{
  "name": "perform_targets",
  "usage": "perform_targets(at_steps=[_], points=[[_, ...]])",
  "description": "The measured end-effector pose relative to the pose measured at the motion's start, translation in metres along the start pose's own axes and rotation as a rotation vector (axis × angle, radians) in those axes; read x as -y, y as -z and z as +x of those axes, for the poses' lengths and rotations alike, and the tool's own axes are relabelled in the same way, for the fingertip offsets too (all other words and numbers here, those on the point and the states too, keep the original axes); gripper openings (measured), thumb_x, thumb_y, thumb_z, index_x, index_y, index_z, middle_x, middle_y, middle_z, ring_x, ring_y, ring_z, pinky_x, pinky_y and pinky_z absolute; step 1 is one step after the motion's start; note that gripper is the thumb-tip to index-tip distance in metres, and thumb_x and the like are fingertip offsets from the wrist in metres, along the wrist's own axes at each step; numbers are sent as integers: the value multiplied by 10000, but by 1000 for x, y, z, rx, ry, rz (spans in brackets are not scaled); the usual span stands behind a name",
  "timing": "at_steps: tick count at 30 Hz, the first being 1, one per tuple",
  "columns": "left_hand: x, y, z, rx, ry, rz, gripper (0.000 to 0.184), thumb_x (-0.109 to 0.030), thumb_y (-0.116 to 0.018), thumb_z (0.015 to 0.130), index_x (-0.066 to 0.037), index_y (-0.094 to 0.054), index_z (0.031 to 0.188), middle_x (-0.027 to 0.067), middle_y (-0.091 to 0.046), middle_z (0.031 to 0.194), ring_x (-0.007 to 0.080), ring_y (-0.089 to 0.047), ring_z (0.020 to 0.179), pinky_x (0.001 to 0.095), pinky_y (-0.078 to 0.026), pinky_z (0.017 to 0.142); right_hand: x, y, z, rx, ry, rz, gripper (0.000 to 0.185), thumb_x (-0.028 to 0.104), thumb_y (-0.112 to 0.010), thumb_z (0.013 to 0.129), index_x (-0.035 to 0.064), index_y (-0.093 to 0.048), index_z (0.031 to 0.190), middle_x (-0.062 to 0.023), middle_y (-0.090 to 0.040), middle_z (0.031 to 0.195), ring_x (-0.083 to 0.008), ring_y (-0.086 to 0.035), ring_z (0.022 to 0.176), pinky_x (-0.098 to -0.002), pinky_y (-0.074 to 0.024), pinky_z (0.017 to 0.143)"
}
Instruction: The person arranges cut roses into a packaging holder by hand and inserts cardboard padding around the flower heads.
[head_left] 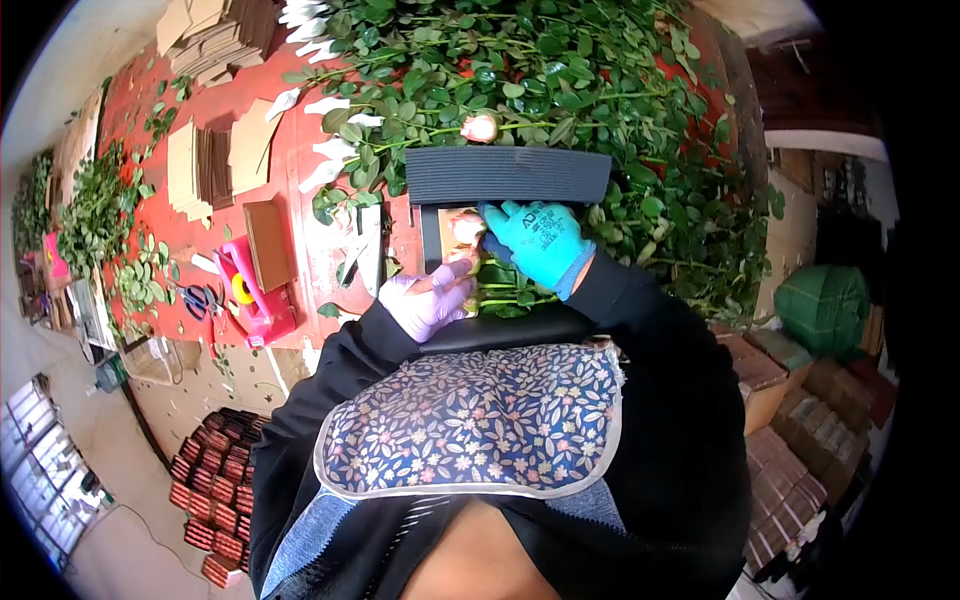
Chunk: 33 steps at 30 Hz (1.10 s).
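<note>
Two pale pink roses, an upper rose [466, 228] and a lower rose [464, 258], lie close together between my hands inside a dark holder with a ribbed panel [508, 174]. My left hand [430, 300], in a lilac glove, has its fingers closed at the lower rose. From the other side, my right hand [540, 242], in a teal coated glove, is closed around the upper rose just behind its head; its grip is partly hidden. Green leafy stems [515, 290] run below the right hand. Brown cardboard [446, 232] shows beside the blooms.
Another pink rose [480, 127] lies beyond the panel among piled leafy stems [560, 75]. Cardboard pieces [205, 165], a pink tape dispenser [262, 295], scissors [198, 300] and a stapler-like metal tool [368, 250] occupy the red table [320, 230] at left.
</note>
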<state>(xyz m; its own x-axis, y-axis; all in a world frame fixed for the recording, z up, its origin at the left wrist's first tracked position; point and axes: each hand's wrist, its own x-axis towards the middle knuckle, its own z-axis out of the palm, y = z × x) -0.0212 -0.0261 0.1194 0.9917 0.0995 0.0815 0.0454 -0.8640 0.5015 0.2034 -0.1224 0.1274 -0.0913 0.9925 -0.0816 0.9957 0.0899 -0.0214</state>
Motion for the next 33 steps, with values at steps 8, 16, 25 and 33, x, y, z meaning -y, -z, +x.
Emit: perform_targets(at_steps=[8,16,25,33], points=[[3,-10,-3,-11,18,-12,384,-263,-724,776,-161,-631,1134,1,-556,1334,171,-679,695,306,-543,558,14,-1,7,14,-174,178,420,356,-649,867,175,-597,1242,-69,-655,992,-278,-663,789,-438,-517,659],[2,-6,-2,-44,1,17,484,-265,-792,671,-147,-685,1127,33,-621,1250,161,-699,770,294,-524,634,15,-8,11,-39,-143,202,393,406,-621,873,135,-609,1157,-84,-650,964,-267,-663,742,-430,-521,636],[4,-7,-6,3,52,-12,428,-303,-731,784,-183,-625,1180,23,-551,1323,190,-688,730,323,-554,587,7,19,3,54,-25,346,305,331,-565,911,102,-615,1105,-154,-675,919,-334,-667,741,-460,-524,654],[1,-5,-6,11,101,-40,424,-312,-748,764,-184,-657,1157,11,-588,1286,184,-689,850,322,-512,710,12,1,12,-105,-66,342,253,342,-576,898,95,-625,926,-110,-643,778,-293,-660,682,-446,-520,592]])
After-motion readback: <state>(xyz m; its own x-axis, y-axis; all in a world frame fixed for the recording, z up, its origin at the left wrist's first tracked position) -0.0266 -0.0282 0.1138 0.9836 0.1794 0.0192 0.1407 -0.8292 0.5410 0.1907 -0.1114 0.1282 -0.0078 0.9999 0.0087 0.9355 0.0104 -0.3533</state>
